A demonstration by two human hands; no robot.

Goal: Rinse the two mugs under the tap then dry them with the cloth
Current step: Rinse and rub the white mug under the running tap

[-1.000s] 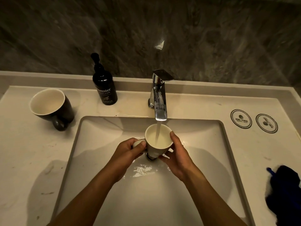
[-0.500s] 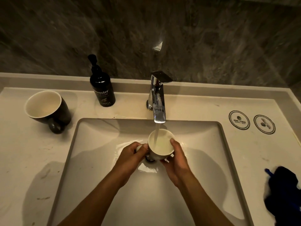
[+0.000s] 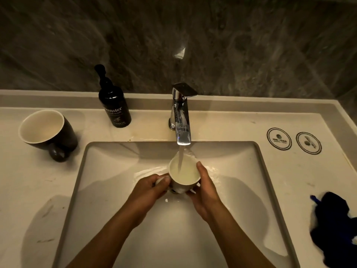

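A light mug [image 3: 186, 174] full of water sits under the running chrome tap [image 3: 181, 115], above the basin. My left hand [image 3: 149, 188] grips its handle on the left side. My right hand [image 3: 204, 190] wraps its right wall, thumb at the rim. Water spills over the mug's far edge into the sink [image 3: 108, 171]. A second mug [image 3: 48, 132], dark outside and pale inside, stands on the counter at the left, handle toward me. The dark blue cloth [image 3: 334, 227] lies crumpled on the counter at the right edge.
A black pump bottle of hand wash [image 3: 114, 105] stands behind the basin, left of the tap. Two round printed stickers [image 3: 279, 139] mark the counter at the right. A dark stone wall rises behind the counter.
The mug has filled to the brim and now overflows. Both hands have held it under the stream, shifting it slightly lower in the basin.
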